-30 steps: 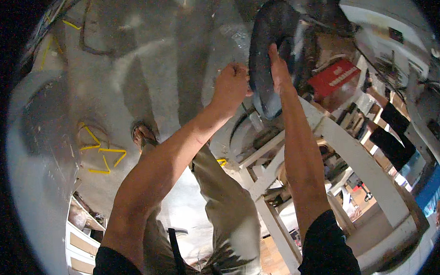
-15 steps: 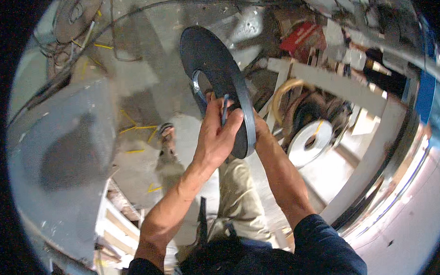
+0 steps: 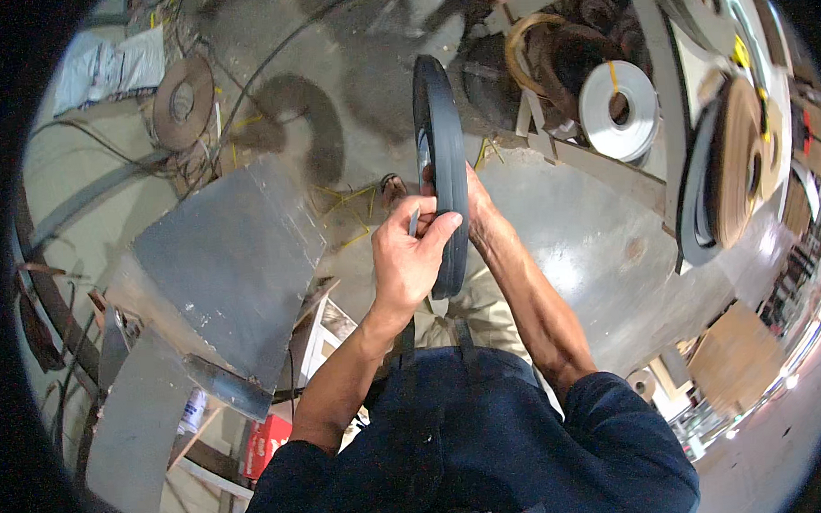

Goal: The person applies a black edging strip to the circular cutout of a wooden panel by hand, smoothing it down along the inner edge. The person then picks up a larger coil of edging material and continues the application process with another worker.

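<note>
I judge the dark coil (image 3: pixel 449 156), edge-on at my 12 o'clock, fairly heavy and springy: grip it at its 7 o'clock, where the left hand (image 3: pixel 412 256) pinches it, and 4 o'clock, where I cannot tell the right hand's (image 3: pixel 480 206) closure.

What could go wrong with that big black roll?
The black roll is held up on its edge, so if the left hand and right hand lost their hold, it might drop and perhaps come unwound. The grey panel is off to the left, so swinging the roll that way could knock it.
</note>
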